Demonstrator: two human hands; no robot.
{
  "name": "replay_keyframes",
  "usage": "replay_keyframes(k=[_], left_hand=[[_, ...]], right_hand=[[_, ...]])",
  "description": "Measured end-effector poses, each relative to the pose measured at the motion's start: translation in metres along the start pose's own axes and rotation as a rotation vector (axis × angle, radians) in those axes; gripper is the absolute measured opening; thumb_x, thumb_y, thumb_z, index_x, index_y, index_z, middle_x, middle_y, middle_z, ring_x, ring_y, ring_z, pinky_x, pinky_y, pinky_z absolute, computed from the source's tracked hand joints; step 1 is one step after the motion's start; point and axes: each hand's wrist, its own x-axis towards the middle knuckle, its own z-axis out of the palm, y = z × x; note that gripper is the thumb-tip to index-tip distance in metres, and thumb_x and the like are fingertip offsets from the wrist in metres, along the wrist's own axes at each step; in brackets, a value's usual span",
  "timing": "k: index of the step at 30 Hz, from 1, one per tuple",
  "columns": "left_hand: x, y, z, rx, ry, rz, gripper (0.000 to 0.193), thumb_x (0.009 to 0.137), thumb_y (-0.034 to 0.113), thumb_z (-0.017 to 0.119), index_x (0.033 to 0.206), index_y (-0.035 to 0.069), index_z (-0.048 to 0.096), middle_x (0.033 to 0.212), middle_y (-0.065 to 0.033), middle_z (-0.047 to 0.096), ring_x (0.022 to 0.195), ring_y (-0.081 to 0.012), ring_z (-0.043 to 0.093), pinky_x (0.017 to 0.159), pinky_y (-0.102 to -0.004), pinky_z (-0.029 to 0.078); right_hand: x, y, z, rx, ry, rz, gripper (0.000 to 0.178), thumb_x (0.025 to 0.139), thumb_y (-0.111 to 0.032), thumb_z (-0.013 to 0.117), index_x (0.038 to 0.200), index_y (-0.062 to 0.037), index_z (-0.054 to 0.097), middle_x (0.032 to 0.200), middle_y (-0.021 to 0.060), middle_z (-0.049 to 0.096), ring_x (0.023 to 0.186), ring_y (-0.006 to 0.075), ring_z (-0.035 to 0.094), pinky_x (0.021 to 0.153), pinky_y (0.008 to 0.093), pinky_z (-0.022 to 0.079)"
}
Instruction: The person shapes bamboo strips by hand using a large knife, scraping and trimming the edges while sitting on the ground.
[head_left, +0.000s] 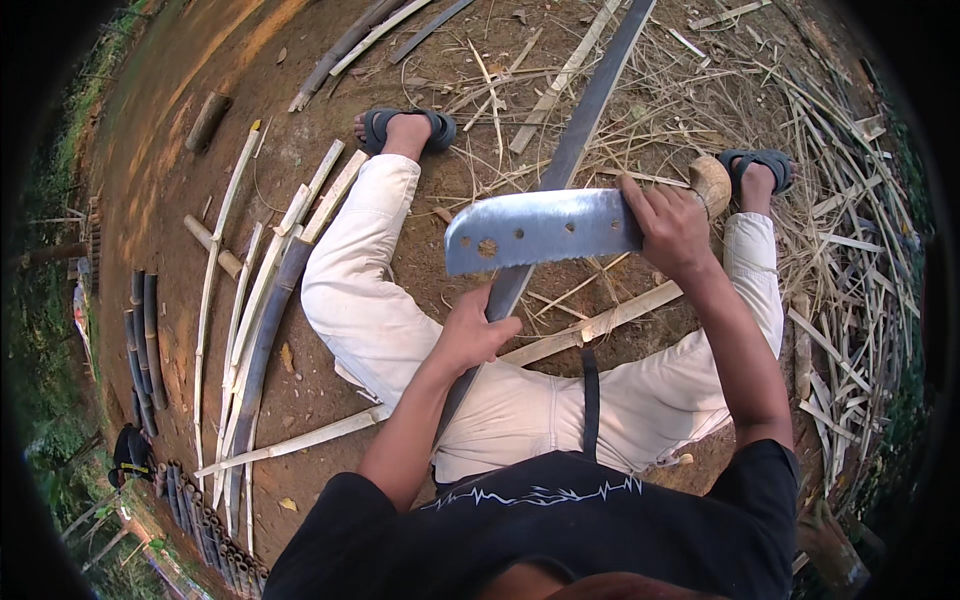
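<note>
My right hand (672,228) is closed around a large cleaver-like knife (545,228), by the end of the blade next to its round wooden handle (711,184). The broad steel blade has several holes and lies across a long dark bamboo strip (578,130). My left hand (470,328) grips that strip just below the blade, its thumb pointing right. From my lap the strip slants up and away past the top edge of the view. Whether the blade's edge cuts into the strip I cannot tell.
Pale split bamboo lengths (262,300) lie on the dirt to my left. A light slat (600,325) crosses between my legs. Thin shavings and strips (850,230) pile up on the right. Cut dark bamboo poles (143,335) stand or lie at far left. My sandalled feet are spread apart.
</note>
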Motion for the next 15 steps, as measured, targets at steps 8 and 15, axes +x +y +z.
replay_keyframes(k=[8,15], left_hand=[[-0.021,0.005,0.001,0.132,-0.018,-0.062,0.030,0.077,0.012,0.066,0.103,-0.001,0.061,0.068,-0.0070,0.058,0.052,-0.0140,0.056,0.049,-0.0320,0.047],[-0.030,0.001,0.003,0.255,0.049,0.100,0.034,0.077,0.014,0.068,0.105,-0.003,0.062,0.078,-0.0172,0.064,0.071,-0.0234,0.063,0.070,-0.0373,0.051]], right_hand=[[0.004,0.033,-0.008,0.119,-0.128,0.248,0.058,0.073,-0.009,0.073,0.129,-0.0049,0.059,0.090,0.0174,0.070,0.077,0.0359,0.069,0.067,0.0447,0.055],[0.033,0.122,-0.003,0.044,-0.001,0.533,0.042,0.080,-0.018,0.071,0.121,-0.0108,0.063,0.099,0.0193,0.070,0.086,0.0392,0.069,0.074,0.0490,0.054]])
